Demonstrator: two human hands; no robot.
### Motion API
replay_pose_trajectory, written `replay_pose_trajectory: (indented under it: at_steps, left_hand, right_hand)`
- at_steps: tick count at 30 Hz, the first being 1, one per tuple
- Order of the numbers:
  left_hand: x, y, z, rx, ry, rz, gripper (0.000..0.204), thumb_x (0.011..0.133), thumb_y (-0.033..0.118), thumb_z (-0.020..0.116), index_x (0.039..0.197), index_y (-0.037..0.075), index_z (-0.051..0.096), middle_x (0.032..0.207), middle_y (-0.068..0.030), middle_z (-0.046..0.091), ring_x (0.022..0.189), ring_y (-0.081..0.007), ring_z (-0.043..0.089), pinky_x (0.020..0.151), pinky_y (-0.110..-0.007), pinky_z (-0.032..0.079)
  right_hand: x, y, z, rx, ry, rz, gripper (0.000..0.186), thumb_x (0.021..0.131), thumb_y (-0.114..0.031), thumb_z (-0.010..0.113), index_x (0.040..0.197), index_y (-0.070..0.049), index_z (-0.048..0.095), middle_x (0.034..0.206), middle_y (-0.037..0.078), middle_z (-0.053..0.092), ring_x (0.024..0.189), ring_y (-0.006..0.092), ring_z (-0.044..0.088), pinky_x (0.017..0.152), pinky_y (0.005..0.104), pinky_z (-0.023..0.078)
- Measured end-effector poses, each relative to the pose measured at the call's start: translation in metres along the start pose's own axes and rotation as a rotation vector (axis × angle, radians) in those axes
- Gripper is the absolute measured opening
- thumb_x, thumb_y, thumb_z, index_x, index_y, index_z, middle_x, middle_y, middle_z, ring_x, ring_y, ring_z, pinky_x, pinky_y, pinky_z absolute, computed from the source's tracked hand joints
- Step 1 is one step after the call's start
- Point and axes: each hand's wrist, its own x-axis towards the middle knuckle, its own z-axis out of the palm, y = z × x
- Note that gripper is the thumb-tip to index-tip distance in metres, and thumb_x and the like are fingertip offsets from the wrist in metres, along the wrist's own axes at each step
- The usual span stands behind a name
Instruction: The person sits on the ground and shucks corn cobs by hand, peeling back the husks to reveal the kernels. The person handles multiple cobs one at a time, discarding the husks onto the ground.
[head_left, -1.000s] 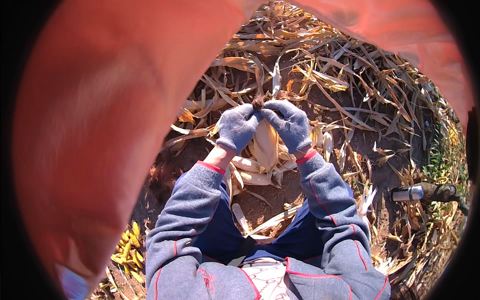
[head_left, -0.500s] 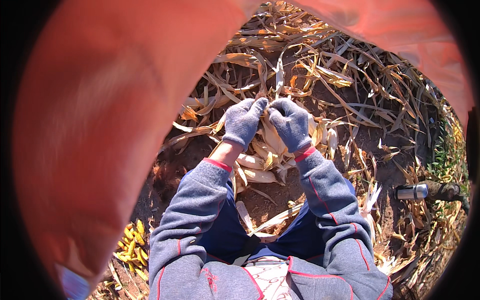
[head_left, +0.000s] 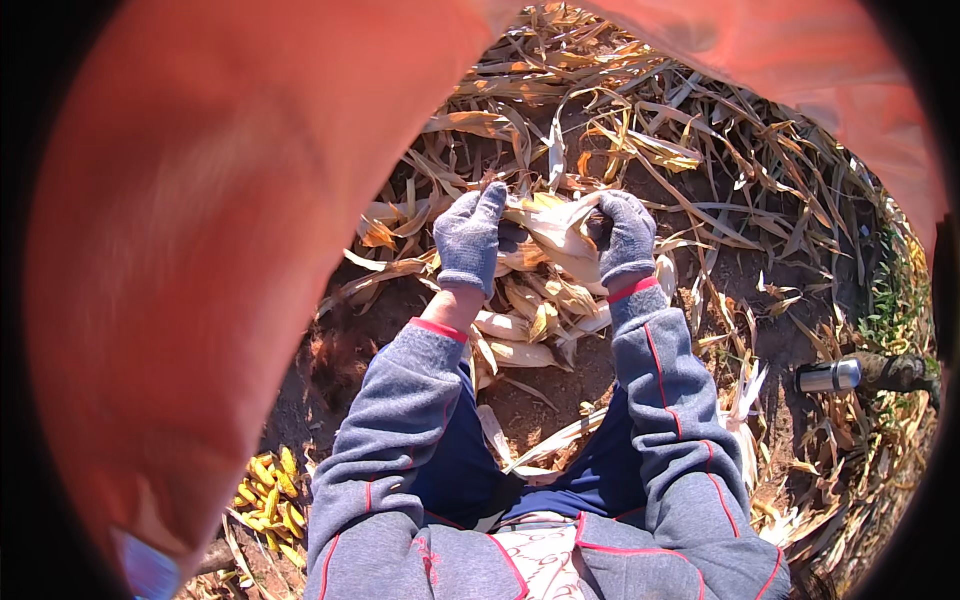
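Observation:
My left hand (head_left: 469, 238), in a grey knitted glove, is closed around one end of a corn ear (head_left: 560, 228) still wrapped in pale dry husk, its thumb pointing up. To the right, my gloved right hand (head_left: 628, 232) grips husk leaves (head_left: 585, 208) stretched out from that ear, its fingers curled inward and partly hidden. Any kernels are covered by the husk. Under both hands lies a pile of unpeeled corn ears (head_left: 515, 328) on the soil, between my knees.
Dry stalks and leaves (head_left: 690, 150) cover the ground ahead and to the right. Husked yellow cobs (head_left: 270, 495) are heaped at lower left. A metal flask (head_left: 830, 376) lies at right. Red-orange sheeting (head_left: 200, 250) fills the left and the upper edge of view.
My hands were close together at the ear's tip; they have moved apart, the right one going rightward and pulling husk with it. The ear now lies more crosswise.

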Motion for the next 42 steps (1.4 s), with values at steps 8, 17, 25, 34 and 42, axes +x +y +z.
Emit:
replay_pose_trajectory:
  at_steps: [8,17,25,34,42]
  left_hand:
    - [0.019,0.006,-0.018,-0.076,0.121,0.071,0.028,0.094,0.026,0.057,0.087,0.0,0.059,0.069,-0.0127,0.065,0.053,-0.0198,0.065,0.045,-0.028,0.054]
    - [0.027,0.023,-0.044,-0.161,0.265,0.106,0.026,0.093,0.027,0.059,0.086,0.002,0.062,0.07,-0.0094,0.065,0.052,-0.0169,0.063,0.048,-0.026,0.053]
    - [0.026,0.007,-0.05,0.134,-0.083,0.242,0.025,0.089,0.027,0.065,0.089,0.002,0.067,0.077,0.0011,0.063,0.069,-0.0053,0.055,0.064,-0.022,0.047]
    - [0.022,0.003,-0.045,0.247,-0.163,0.21,0.024,0.088,0.024,0.067,0.09,0.001,0.07,0.072,0.0023,0.061,0.066,-0.0036,0.051,0.059,-0.021,0.042]
    - [0.015,0.002,-0.033,0.427,-0.18,0.395,0.025,0.088,0.024,0.068,0.096,0.001,0.069,0.076,-0.0022,0.067,0.069,-0.0065,0.056,0.065,-0.025,0.047]
  right_hand:
    - [0.043,-0.027,-0.045,0.215,0.418,-0.047,0.007,0.08,-0.008,0.059,0.081,-0.001,0.062,0.068,0.005,0.058,0.053,0.0132,0.055,0.045,0.0239,0.046]
    - [0.061,-0.059,-0.103,0.276,0.779,-0.009,0.004,0.078,-0.005,0.059,0.081,-0.003,0.062,0.073,0.005,0.06,0.051,0.0114,0.054,0.043,0.0217,0.045]
    - [0.02,-0.024,-0.019,-0.658,-0.115,-0.457,0.013,0.083,-0.008,0.067,0.095,-0.003,0.064,0.086,0.005,0.066,0.077,0.01,0.061,0.073,0.0236,0.049]
    - [-0.029,0.004,0.05,-0.817,-0.613,-0.652,0.02,0.076,-0.019,0.073,0.091,-0.007,0.066,0.085,0.01,0.064,0.075,0.0263,0.064,0.068,0.0336,0.052]
    - [-0.028,0.011,0.046,-0.968,-0.592,-0.796,0.013,0.076,-0.016,0.068,0.087,-0.009,0.065,0.081,0.009,0.062,0.073,0.0307,0.062,0.064,0.0372,0.05]
